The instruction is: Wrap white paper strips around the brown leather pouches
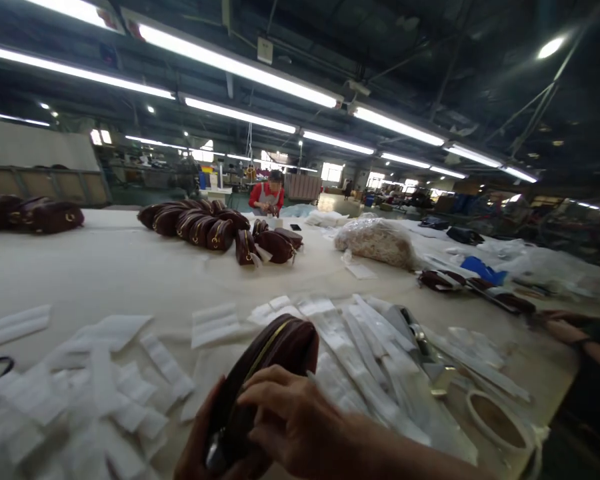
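Observation:
A dark maroon zippered bag [290, 340] with a gold zipper along its top is tilted up in front of me, above the white table. On its near left side, my left hand [200, 433] wraps round it, with most of the fingers hidden behind the bag. My right hand [300, 420] lies against the bag's side with bent fingers, index finger and thumb close to the zipper edge. A shiny metal part [214, 453] shows at the bag's lower end. White strips [350, 353] lie just behind and right of the bag.
Loose white pieces [105, 373] cover the table's left front. Similar maroon bags [195, 223] stand in rows farther back. A roll of tape [497, 420] lies front right. A plastic-wrapped bundle [375, 240] sits mid-table. Another person's hand [563, 330] is at right; a person in red [267, 193] works opposite.

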`<action>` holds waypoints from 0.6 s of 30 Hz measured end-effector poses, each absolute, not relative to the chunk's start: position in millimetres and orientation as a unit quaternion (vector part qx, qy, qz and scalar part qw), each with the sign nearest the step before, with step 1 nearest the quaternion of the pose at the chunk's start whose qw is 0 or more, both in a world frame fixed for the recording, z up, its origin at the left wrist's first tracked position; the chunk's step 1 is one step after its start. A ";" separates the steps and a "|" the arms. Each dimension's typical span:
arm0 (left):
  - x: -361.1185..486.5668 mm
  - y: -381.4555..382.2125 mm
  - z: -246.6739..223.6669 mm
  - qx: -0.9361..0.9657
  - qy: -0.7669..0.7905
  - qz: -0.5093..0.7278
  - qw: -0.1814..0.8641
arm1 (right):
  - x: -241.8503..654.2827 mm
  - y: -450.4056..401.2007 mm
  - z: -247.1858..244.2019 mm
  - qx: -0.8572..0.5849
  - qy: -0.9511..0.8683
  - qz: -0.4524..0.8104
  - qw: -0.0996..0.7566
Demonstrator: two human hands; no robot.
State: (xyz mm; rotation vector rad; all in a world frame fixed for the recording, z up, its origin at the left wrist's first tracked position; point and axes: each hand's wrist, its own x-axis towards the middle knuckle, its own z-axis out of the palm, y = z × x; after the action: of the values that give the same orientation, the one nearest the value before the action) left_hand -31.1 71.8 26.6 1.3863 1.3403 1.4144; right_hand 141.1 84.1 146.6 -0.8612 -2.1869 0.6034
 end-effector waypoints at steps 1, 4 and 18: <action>-41.5 64.5 27.1 0.541 0.521 0.528 0.396 | 150.0 76.6 146.8 -0.316 -0.860 0.206 0.344; -63.7 54.6 23.5 0.567 0.514 0.475 0.434 | 182.8 71.7 135.0 -0.325 -0.880 0.071 0.339; -19.5 29.1 84.2 0.827 0.401 0.366 -0.148 | 223.7 82.9 81.2 -0.277 -0.868 -0.100 0.401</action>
State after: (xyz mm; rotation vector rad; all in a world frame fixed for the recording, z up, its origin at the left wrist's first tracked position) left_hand -19.5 29.1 84.2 2.8747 1.3929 1.2716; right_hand 223.7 82.9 81.2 -0.6994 -2.1937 -0.2534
